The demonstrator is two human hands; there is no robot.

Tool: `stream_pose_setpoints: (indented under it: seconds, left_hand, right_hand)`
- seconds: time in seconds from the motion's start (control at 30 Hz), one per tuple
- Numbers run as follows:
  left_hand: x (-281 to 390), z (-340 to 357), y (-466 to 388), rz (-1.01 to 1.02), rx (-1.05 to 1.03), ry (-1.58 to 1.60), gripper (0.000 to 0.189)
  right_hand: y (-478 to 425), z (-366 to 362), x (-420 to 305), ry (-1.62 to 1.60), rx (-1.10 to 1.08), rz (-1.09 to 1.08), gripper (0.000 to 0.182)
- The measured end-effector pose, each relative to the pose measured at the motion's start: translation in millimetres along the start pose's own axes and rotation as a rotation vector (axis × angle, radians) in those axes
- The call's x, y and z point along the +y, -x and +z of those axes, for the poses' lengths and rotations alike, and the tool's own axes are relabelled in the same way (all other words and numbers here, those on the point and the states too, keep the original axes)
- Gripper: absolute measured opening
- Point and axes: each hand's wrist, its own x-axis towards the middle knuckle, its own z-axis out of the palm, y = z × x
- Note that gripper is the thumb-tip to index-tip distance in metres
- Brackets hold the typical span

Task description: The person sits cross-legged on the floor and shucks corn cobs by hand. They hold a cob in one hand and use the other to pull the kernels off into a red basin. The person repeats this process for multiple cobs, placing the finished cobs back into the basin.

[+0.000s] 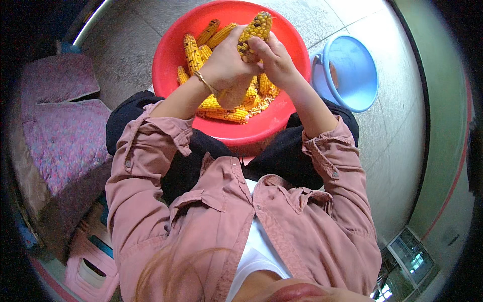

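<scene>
Both my hands hold one ear of dried corn (pixel 256 30) above a red plastic basin (pixel 173 49). My left hand (pixel 226 62), with a bracelet at the wrist, grips the ear around its lower part, and something pale brown hangs below the palm. My right hand (pixel 277 58) presses its thumb on the ear's kernels near the lower end. The kernels are yellow with dark patches. In the basin lie several yellow ears (pixel 193 54) with dark specks, and loose kernels (pixel 260 107) are scattered at the lower right.
A light blue plastic bucket (pixel 353 75) stands on the tiled floor, right of the basin. A floral quilted cover (pixel 69 139) lies over a seat at the left. A pink plastic stool (pixel 92 264) stands at the lower left. The basin sits between my knees.
</scene>
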Motion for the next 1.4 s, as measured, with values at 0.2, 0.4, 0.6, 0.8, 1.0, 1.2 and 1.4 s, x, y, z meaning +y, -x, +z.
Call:
stream_pose_setpoints:
  seconds: [0.2, 0.4, 0.6, 0.8, 1.0, 1.2, 1.4]
  left_hand:
    - [-0.5, 1.6, 0.0, -0.111, -0.011, 0.107, 0.07]
    - [7.2, 6.8, 1.1, -0.002, 0.079, 0.041, 0.069]
    - [-0.3, 3.5, 2.2, -0.071, 0.037, 0.223, 0.075]
    - [-4.5, 6.6, 3.2, -0.014, 0.046, 0.029, 0.076]
    - [0.8, 4.5, 7.9, -0.122, -0.041, 0.379, 0.077]
    - [6.7, -3.9, 9.1, -0.177, -0.13, 0.527, 0.069]
    - [5.4, -1.0, 3.2, -0.011, -0.049, 0.328, 0.081]
  right_hand:
    - [-4.1, -14.4, 18.1, 0.212, -0.036, -0.012, 0.036]
    - [-1.7, 10.5, 4.6, -0.433, 0.072, 0.136, 0.033]
    - [-0.9, -4.4, 17.7, -0.047, -0.061, -0.054, 0.031]
    - [-2.2, -1.7, 11.8, -0.355, -0.052, 0.083, 0.027]
    - [-1.8, -9.8, 13.3, 0.052, -0.066, -0.08, 0.027]
    - [2.1, -12.8, 18.2, -0.124, -0.14, 0.034, 0.033]
    - [3.2, -6.3, 7.0, -0.616, -0.097, 0.191, 0.039]
